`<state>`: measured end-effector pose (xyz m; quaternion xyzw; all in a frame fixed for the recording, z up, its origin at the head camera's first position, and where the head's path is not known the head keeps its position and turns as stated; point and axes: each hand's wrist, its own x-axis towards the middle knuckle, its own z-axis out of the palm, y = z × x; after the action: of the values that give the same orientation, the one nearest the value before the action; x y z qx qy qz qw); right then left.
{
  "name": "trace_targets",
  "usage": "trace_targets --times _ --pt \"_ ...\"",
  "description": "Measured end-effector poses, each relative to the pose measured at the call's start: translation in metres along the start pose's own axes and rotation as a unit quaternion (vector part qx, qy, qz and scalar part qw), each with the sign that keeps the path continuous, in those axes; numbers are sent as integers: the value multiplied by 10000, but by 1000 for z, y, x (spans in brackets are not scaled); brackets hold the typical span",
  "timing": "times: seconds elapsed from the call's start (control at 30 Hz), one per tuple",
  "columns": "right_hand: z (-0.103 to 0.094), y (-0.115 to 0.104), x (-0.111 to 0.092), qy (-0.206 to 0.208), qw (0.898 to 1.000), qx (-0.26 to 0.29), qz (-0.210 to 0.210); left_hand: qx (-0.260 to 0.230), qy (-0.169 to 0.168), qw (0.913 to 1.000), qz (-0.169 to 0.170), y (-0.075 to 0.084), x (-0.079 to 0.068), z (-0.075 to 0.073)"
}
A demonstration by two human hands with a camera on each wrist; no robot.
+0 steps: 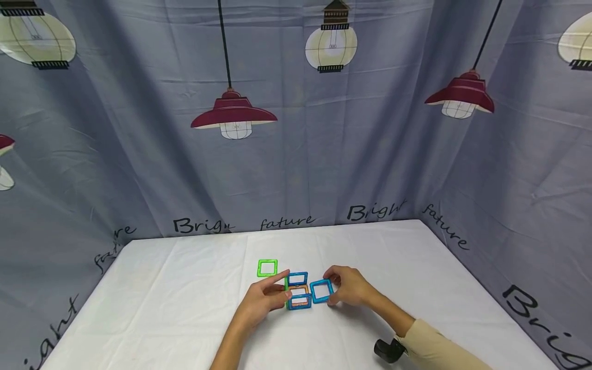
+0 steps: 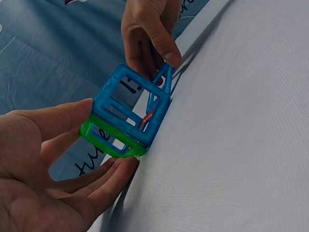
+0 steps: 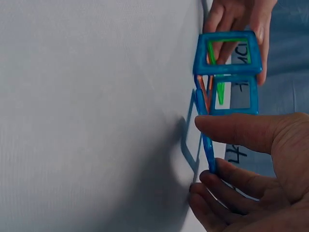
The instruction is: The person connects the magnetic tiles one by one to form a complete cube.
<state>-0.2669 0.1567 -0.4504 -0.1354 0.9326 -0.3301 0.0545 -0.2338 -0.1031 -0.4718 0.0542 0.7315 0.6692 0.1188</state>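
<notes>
Blue, green and orange square magnetic tiles form a small box-like shape on the white table. My left hand (image 1: 260, 304) grips its left side, thumb and fingers at opposite edges of the green tile (image 2: 116, 137). Two blue tiles stand upright, the far tile (image 1: 297, 274) and the near tile (image 1: 299, 307), with orange between them. My right hand (image 1: 350, 285) pinches another blue square tile (image 3: 208, 151) between thumb and fingers. That tile lies at the right side of the box shape, tilted low over the table, its inner edge close to the shape.
A loose green square tile (image 1: 267, 275) lies flat behind the left hand. A black strap-like object (image 1: 389, 351) is at the right sleeve (image 1: 435, 344). Grey curtains (image 1: 296, 154) printed with lamps surround the white table (image 1: 185, 288).
</notes>
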Motion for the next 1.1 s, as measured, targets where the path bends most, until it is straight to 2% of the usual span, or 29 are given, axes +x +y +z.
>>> trace_targets --times 0.4,0.57,0.8,1.1 --pt "2 -8 -3 75 10000 -33 -30 -20 -19 10000 5 0 1 1" --pt "-3 -11 -1 69 9997 210 -45 9 2 10000 7 2 3 3" --pt "-6 -19 2 -256 9965 779 -147 43 44 10000 -48 2 2 1" --pt "-4 -23 4 -475 9935 1023 -131 9 -48 10000 10 1 2 -1"
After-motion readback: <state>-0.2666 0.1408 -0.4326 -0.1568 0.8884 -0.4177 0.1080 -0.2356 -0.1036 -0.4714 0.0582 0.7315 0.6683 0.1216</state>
